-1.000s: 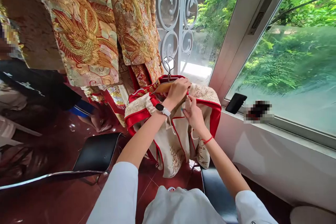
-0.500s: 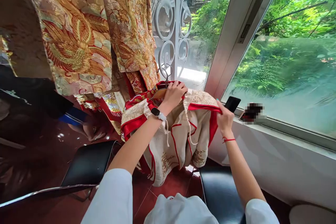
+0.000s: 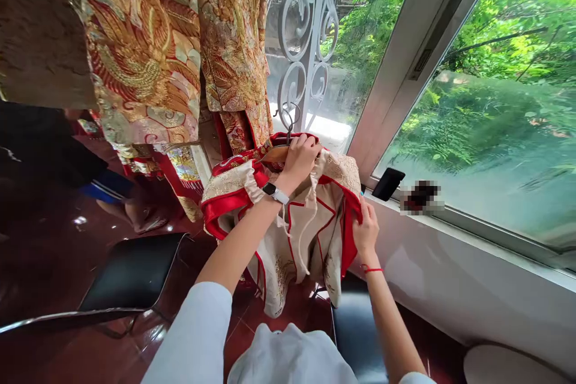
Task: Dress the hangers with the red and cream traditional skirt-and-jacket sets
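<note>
A cream garment (image 3: 310, 222) with red trim and gold embroidery hangs on a wooden hanger (image 3: 275, 153) with a metal hook. My left hand (image 3: 302, 155), with a smartwatch on its wrist, is closed over the top of the hanger and the garment's collar. My right hand (image 3: 365, 229), with a red string round its wrist, grips the red-trimmed right edge of the garment, lower down its side.
Gold and red embroidered robes (image 3: 148, 54) hang at upper left. A black phone (image 3: 388, 184) lies on the white window sill (image 3: 472, 234). Two black chairs stand below, one (image 3: 130, 273) at left and one (image 3: 360, 330) under the garment. White scrolled ironwork (image 3: 306, 30) fronts the window.
My right hand went from the garment's collar out to its right shoulder, then slid down the right edge. My left hand stayed on the hanger.
</note>
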`<control>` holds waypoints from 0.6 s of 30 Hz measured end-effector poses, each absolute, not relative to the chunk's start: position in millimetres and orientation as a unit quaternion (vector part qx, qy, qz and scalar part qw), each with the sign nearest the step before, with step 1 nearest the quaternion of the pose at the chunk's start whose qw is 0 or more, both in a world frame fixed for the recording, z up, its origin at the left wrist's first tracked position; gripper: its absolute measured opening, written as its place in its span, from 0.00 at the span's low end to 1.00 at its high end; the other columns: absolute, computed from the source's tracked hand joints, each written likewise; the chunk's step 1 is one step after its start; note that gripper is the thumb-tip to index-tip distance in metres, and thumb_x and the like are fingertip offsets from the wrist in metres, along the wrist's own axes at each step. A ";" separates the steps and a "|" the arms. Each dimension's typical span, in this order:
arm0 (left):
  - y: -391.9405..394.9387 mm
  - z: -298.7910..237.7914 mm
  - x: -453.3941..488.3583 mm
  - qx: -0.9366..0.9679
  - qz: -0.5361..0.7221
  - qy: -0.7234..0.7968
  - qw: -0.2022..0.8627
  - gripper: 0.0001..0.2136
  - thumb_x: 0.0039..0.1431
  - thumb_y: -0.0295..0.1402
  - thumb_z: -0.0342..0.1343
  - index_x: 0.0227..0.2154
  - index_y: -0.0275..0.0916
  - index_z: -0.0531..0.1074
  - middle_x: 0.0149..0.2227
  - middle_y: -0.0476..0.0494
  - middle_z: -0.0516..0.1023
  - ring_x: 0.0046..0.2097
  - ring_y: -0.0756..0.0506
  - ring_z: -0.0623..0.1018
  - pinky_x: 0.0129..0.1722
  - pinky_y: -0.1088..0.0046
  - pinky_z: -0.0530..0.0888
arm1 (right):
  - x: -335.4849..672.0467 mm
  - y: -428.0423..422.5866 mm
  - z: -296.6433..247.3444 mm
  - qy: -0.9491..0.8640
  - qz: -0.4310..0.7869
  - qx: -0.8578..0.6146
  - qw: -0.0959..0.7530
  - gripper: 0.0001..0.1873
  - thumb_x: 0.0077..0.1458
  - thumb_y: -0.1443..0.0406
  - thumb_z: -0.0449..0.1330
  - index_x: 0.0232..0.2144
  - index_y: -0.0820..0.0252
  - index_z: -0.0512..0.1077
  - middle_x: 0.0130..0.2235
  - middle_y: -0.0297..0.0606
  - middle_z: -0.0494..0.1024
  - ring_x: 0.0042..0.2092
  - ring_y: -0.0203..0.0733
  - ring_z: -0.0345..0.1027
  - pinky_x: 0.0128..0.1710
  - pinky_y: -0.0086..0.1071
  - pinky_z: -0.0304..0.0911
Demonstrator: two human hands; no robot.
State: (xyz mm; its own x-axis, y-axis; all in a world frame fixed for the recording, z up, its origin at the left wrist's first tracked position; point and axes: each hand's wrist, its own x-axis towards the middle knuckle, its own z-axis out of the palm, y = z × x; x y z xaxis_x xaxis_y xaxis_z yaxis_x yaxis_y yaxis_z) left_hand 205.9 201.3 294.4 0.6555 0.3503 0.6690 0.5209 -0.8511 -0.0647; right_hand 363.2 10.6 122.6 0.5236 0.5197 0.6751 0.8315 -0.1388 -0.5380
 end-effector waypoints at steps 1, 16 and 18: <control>200.9 296.9 205.1 -0.902 -0.344 -0.238 0.111 0.11 0.62 0.20 0.49 0.37 0.36 0.76 0.40 0.36 0.76 0.48 0.37 0.72 0.48 0.57 0.70 | 357.5 12.5 124.2 -0.451 -0.163 -0.734 0.481 0.31 0.55 0.67 0.50 0.61 0.49 0.67 0.48 0.44 0.74 0.49 0.50 0.72 0.46 0.45 0.70; 86.7 88.1 126.7 -0.603 -0.510 -0.570 -0.227 0.13 0.61 0.39 0.56 0.45 0.40 0.67 0.36 0.38 0.78 0.36 0.39 0.79 0.35 0.60 0.77 | 256.2 42.6 162.9 -0.415 0.081 -0.701 0.574 0.14 0.58 0.54 0.58 0.40 0.56 0.67 0.35 0.36 0.73 0.34 0.42 0.65 0.36 0.35 0.62; 96.1 83.1 125.4 -0.623 -0.496 -0.549 -0.255 0.11 0.64 0.37 0.51 0.46 0.39 0.69 0.39 0.34 0.80 0.40 0.37 0.81 0.38 0.59 0.77 | 267.8 45.1 170.3 -0.436 0.097 -0.693 0.567 0.12 0.59 0.56 0.54 0.28 0.55 0.62 0.27 0.30 0.66 0.29 0.38 0.59 0.31 0.32 0.56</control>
